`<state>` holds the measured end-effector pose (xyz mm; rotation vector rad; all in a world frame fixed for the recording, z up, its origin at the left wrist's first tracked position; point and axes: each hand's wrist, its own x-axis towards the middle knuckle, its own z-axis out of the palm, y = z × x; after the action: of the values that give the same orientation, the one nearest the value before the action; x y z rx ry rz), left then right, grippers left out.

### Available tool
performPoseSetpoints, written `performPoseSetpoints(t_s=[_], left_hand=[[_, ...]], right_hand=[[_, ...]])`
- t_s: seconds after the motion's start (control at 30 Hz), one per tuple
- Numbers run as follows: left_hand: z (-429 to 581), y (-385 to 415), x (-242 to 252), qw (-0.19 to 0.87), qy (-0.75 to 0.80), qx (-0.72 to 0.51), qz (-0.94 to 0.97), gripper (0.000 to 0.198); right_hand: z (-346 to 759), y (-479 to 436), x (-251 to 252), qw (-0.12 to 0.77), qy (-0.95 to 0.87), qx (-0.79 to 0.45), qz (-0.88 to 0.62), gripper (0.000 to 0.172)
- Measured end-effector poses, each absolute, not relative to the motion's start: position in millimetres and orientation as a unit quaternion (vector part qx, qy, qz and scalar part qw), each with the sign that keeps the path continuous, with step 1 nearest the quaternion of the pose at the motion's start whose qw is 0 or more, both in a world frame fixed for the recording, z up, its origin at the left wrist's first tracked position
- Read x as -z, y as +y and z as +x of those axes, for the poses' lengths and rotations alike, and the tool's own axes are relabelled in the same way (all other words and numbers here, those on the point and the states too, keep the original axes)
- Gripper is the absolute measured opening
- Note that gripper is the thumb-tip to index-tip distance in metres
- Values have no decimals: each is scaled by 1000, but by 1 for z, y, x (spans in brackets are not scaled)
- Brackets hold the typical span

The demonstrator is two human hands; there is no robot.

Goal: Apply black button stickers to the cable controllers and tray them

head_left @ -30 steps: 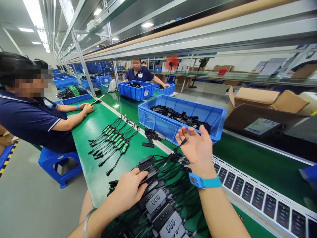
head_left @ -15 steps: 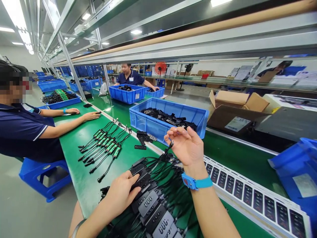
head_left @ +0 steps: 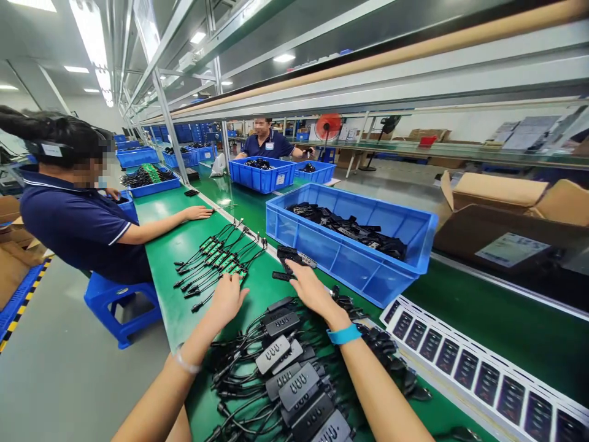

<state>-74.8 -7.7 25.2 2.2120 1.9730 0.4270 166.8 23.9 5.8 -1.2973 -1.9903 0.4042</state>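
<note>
My left hand (head_left: 227, 301) reaches over the nearest of several green circuit boards (head_left: 216, 255) with black cables, its fingertips at the board and its thumb apart. My right hand (head_left: 310, 287) is stretched toward a small pile of black plastic housings (head_left: 301, 258) beside the blue bin, fingers at the pile and thumb apart. Below and between my arms lie several closed black casings (head_left: 299, 385) with three U-shaped marks, in an overlapping row with cables on both sides. Whether my fingertips touch the parts is hard to see.
A blue bin (head_left: 350, 273) of black housings stands behind my right hand. White strips with dark labels (head_left: 476, 380) run along the right. A co-worker (head_left: 87, 209) sits at the left on a blue stool (head_left: 115, 307); another person (head_left: 267, 144) works behind blue bins. Metal shelving crosses above.
My left hand has left the closed casings and moved forward to the circuit boards. My right hand has let go of a cable plug and moved to the housing pile. The view has turned left.
</note>
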Motion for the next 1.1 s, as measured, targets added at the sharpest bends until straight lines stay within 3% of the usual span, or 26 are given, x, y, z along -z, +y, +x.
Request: performPoseSetpoints(t_s=[0.27, 0.4, 0.6, 0.67, 0.83, 1.03, 1.1], left_hand=[[-86, 17, 2, 175, 681, -216, 678, 24], [-93, 15, 0, 312, 641, -287, 640, 24], [-89, 0, -15, 525, 540, -380, 537, 44], [-86, -7, -23, 572, 508, -394, 509, 44], [-79, -19, -38, 638, 444, -408, 478, 45], [-66, -31, -51, 679, 383, -396, 486, 49], [-62, -36, -55, 681, 360, -395, 501, 45]], right_hand=[[164, 34, 30, 215, -821, -135, -512, 40], [168, 35, 24, 177, -819, -127, -531, 20], [167, 33, 18, 167, -804, -127, -556, 11], [165, 31, 13, 185, -799, -130, -557, 11], [160, 20, -16, 272, -785, -157, -534, 32], [148, -7, -59, 456, -720, -356, -384, 20], [142, -14, -68, 482, -692, -402, -357, 19]])
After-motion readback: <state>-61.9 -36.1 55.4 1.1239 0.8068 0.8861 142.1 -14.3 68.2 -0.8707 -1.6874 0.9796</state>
